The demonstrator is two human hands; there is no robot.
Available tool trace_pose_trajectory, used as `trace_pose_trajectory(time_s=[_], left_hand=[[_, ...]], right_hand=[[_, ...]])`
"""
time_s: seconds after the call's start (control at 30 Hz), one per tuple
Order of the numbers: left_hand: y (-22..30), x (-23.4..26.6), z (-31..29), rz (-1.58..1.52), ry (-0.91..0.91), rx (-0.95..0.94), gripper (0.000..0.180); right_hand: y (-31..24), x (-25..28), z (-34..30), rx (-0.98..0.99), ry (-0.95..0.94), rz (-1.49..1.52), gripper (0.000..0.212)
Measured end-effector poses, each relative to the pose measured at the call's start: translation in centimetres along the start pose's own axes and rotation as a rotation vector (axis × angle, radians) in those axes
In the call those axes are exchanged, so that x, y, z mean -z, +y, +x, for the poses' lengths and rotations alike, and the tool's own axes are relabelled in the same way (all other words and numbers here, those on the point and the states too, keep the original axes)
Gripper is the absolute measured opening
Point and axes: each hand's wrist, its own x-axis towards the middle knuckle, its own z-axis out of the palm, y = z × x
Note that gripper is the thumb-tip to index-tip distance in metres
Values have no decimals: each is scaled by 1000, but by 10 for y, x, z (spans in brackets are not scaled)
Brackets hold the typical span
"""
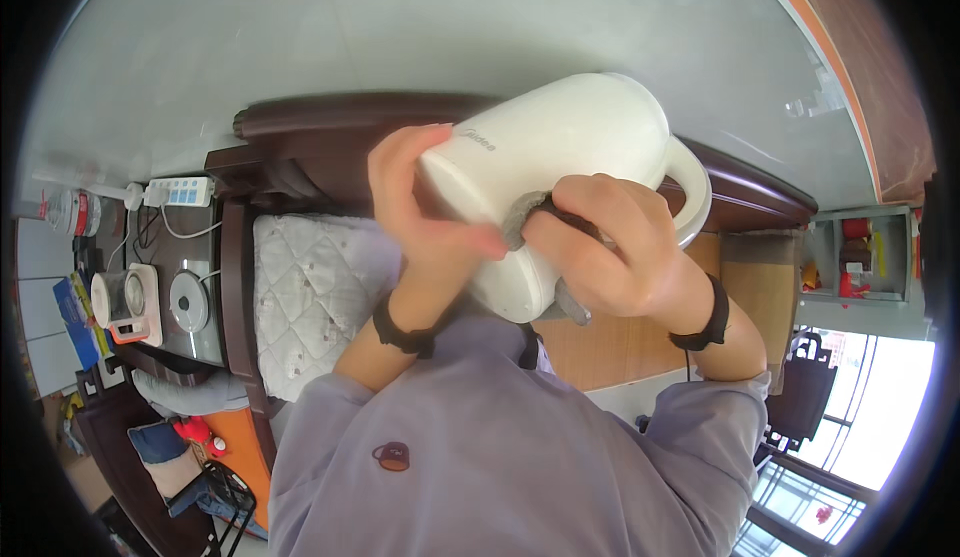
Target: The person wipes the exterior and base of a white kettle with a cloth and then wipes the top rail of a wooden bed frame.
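Note:
A white electric kettle (560, 122) is held up before my chest, tilted on its side, with its base to the lower left and its looped handle (696, 185) to the right. My left hand (420, 212) is closed on the base end, fingers at the far edge and thumb along the near side. A bunched grey cloth (520, 219) is pinched in my right hand (620, 247) and pressed against the kettle's side near the base. Part of the cloth hangs below the right fingers. The kettle's underside is mostly out of sight.
Behind the kettle runs a dark wooden seat back (330, 117), with a quilted pale cushion (310, 297) to the left. A side table further left bears a round white power base (188, 300), a glass-jug appliance (130, 302) and a power strip (182, 192). Shelves (900, 287) stand at the right.

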Motion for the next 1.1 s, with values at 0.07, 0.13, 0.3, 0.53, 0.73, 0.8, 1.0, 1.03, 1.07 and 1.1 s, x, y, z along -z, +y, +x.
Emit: trace_pose_trajectory(time_s=[0.07,0.13,0.3,0.53,0.73,0.8,1.0,1.03,1.07,1.1], left_hand=[[-2,-2,2,-6,13,-34,99],[-2,-3,5,2,10,-66,97],[-1,-3,11,48,-21,-143,96],[9,0,1,148,-113,-256,101],[26,35,-12,396,-94,-415,109],[32,47,-14,439,-63,-458,108],[29,83,-17,579,91,-478,107],[29,86,-16,599,105,-477,107],[26,89,-16,614,121,-474,108],[23,90,-19,626,135,-473,108]], right_hand=[[-1,0,0,-27,9,-35,31],[2,0,-3,-17,86,-119,27],[-9,2,-26,-194,277,-351,25],[-43,-16,-84,-663,659,-311,18],[-41,-22,-75,-564,588,-206,19],[-38,-33,-72,-542,583,-155,20],[-28,-67,-44,-424,673,25,20],[-26,-69,-40,-414,673,46,20],[-25,-71,-36,-400,666,56,21],[-23,-74,-34,-387,660,65,21]])
